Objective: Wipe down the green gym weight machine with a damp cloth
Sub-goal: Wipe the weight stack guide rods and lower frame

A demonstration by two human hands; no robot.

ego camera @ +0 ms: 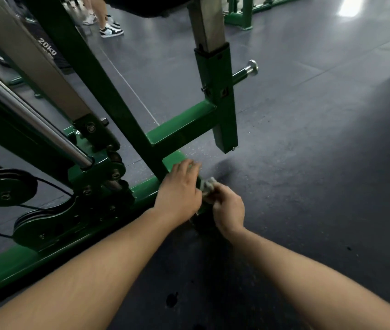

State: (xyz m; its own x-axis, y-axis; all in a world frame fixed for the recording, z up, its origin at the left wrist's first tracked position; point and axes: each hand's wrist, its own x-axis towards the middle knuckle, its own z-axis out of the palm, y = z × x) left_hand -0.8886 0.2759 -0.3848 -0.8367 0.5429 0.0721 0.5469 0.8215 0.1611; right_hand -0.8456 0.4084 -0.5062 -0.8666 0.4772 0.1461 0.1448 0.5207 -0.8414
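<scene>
At frame (pixel 184 129) end: 2 hands, 1 cloth (pixel 209 186)

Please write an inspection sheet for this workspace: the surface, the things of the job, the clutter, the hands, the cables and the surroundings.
Surface: dark rubber gym floor, with small dark spots near the arms.
Job's things: green weight machine; grey cloth bunched at the end of its base bar.
Clutter: nothing seen.
Hands: left hand rests on the base bar beside the cloth; right hand grips the cloth.
Cables: a thin black cable runs round the pulley.
Surroundings: chrome pin on the upright post; plate marked 20kg; a person's sneakers behind; more green frames far back.
</scene>
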